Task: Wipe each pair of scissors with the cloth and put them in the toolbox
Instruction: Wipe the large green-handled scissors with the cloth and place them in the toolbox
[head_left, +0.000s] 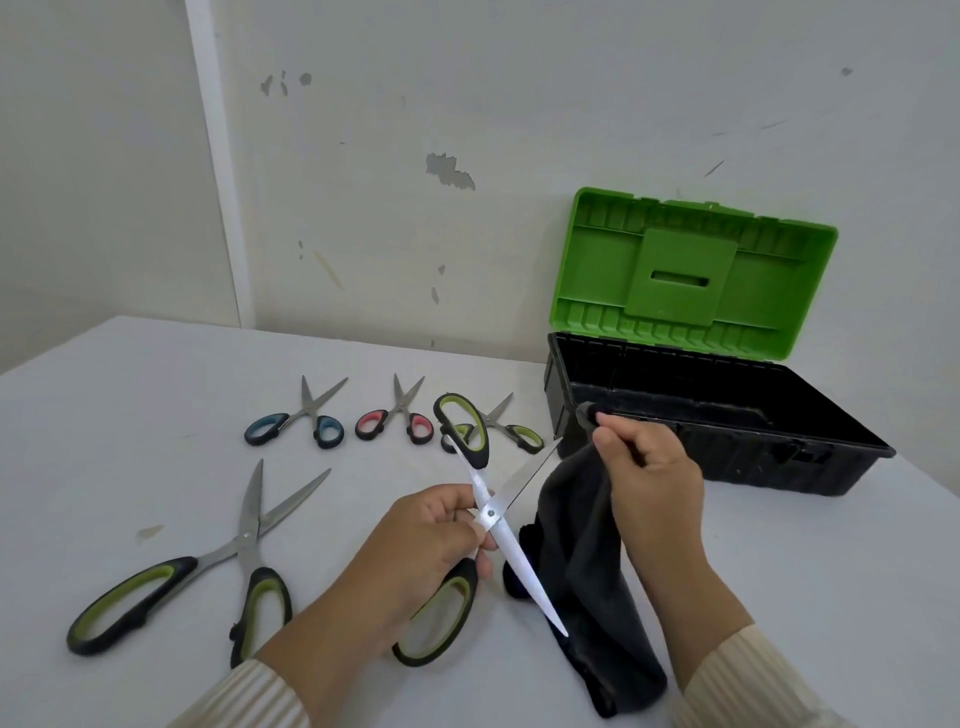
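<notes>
My left hand grips a large pair of green-and-black scissors near the pivot, blades spread open above the table. My right hand pinches a dark grey cloth that hangs down to the table, right beside the open blades. A second large green-handled pair lies open at the left. Three small pairs lie in a row behind: blue-handled, pink-handled and green-handled. The toolbox, black with a raised green lid, stands open at the right.
A white table carries everything and meets a scuffed white wall at the back. The toolbox lid leans against that wall.
</notes>
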